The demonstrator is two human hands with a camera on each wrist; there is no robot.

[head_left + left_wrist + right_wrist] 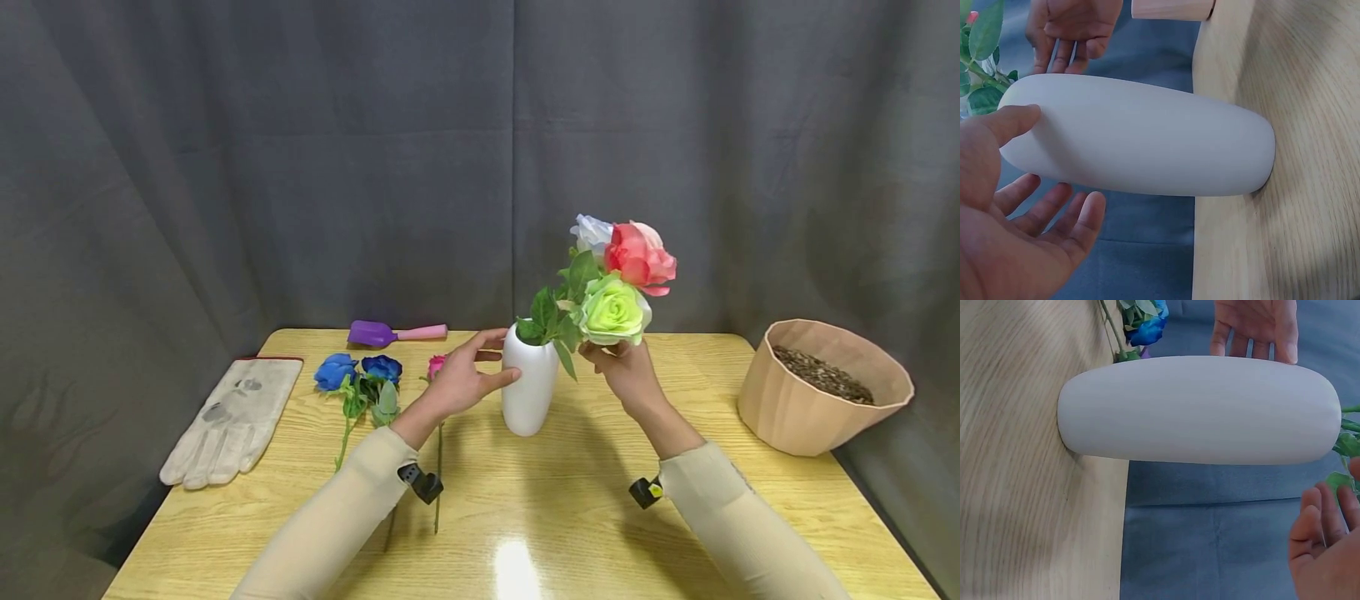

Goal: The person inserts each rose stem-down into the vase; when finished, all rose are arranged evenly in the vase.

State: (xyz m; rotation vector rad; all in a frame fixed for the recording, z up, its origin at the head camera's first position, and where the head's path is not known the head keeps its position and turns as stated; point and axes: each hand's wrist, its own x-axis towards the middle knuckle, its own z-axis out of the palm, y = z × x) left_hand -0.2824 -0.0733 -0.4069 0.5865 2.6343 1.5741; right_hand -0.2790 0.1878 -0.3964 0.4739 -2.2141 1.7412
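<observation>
A smooth white vase stands upright on the table. My left hand holds it from the left near the top, the thumb against the near side and the fingers reaching toward the far side. Out of the vase's mouth, leaning right, come artificial flowers: a green rose, a coral-red flower and a pale blue one, with green leaves. Just under the green rose is my right hand, its fingers loosely bent beside the leaves in the right wrist view.
Two blue roses and a pink rose lie left of the vase. Behind them is a purple scoop with a pink handle. Work gloves lie far left. A peach planter with brown, grainy contents stands at the right.
</observation>
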